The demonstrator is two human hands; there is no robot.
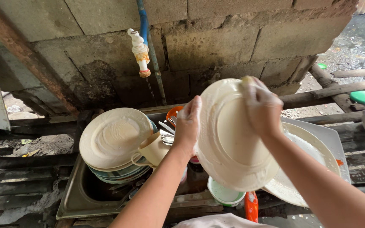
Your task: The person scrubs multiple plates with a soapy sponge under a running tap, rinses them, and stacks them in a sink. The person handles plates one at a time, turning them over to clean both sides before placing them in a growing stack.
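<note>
Here, two bare hands hold up a big cream plate (229, 143) over a metal sink (74, 202). The plate is tilted up on its edge and covered in white soap. The left hand (187, 124) grips the plate's left rim, with the fingers curled around the edge. The right hand (262, 105) is soapy and presses on the top right of the plate; something yellowish peeks out above its fingers, but I cannot tell what it is.

Left of the plate, a stack of plates (115, 145) leans in the sink, with a cream cup (153, 150) just beside it. Spoons and forks (165, 133) lie behind the left hand. Below the held plate sits a small green bowl (224, 193). Another soapy plate rests on a tray (326, 139) under the right arm. A white tap (139, 52) hangs on the block wall above.
</note>
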